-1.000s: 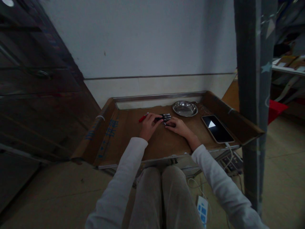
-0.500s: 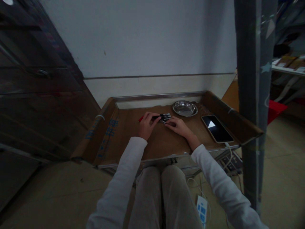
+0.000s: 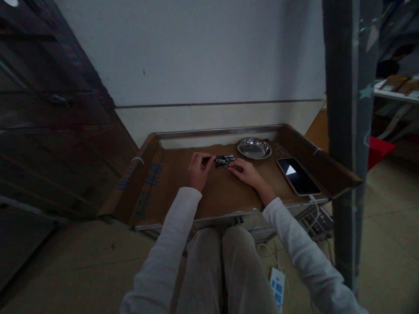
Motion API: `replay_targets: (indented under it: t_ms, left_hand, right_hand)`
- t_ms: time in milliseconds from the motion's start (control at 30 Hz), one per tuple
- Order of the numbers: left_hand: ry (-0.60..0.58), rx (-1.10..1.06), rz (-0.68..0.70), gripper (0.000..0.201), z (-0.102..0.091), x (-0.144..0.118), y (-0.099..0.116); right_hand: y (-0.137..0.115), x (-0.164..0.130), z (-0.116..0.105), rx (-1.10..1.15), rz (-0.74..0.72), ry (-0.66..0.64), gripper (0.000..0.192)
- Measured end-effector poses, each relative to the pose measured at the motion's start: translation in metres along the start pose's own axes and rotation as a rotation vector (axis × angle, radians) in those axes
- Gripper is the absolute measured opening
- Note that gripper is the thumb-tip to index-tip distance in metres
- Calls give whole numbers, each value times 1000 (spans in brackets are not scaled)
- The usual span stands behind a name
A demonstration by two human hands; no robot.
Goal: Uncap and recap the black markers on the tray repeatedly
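At the bottom centre of the frame we see our knees in pale trousers, with a white power strip on the floor just to their right. Our two white sleeves run up from the lower corners to a cardboard-lined tray in the middle of the frame.

Our left hand rests on the tray with fingers curled, their tips pinching the left end of a small dark bundle of pens. Our right hand lies flat just right of the bundle, fingers loosely together, tips touching its lower right edge. The bundle lies on the tray between the hands, at centre frame.

Right of the hands, a phone lies lit, a cable leaving its near end. Behind the right hand, well apart from it, sits a metal dish. A grey post stands at the right, cutting off the tray's corner. Dark wood drawers fill the left; a white wall lies beyond.
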State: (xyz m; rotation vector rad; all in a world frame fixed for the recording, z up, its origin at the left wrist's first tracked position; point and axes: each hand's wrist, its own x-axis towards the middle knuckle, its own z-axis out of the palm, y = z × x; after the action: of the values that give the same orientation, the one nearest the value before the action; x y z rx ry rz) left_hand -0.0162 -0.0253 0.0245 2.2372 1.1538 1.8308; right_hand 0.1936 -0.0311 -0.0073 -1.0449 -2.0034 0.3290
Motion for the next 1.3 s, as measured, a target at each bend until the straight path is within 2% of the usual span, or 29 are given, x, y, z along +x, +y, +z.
replay_targets:
  t_ms: [100, 233, 333, 467, 567, 700, 967, 1167, 1300]
  left_hand:
    - [28, 46, -28, 18, 0, 1, -1]
    - [-24, 44, -40, 18, 3, 0, -6]
    - [-116, 32, -55, 18, 10, -3, -12]
    - [-287, -4, -72, 18, 21, -7, -18]
    - [-369, -15, -73, 19, 28, -8, -21]
    - [-413, 60, -55, 20, 32, -9, -22]
    - [-504, 264, 82, 22, 35, -9, -20]
    - [-480, 264, 103, 17, 30, -11, -15]
    - [-565, 184, 123, 17, 29, -16, -16]
  right_hand:
    - [0, 0, 0, 2, 4, 19, 22]
    - [-1, 0, -1, -7, 17, 7, 23]
    - [-2, 0, -2, -20, 32, 24, 25]
    - [-1, 0, -1, -44, 81, 130, 27]
    - [1, 0, -1, -62, 108, 163, 28]
    - [2, -1, -1, -78, 114, 125, 25]
    - [-1, -1, -3, -97, 95, 33, 19]
    - [5, -4, -1, -94, 86, -14, 14]
    - [9, -5, 1, -90, 85, -25, 14]
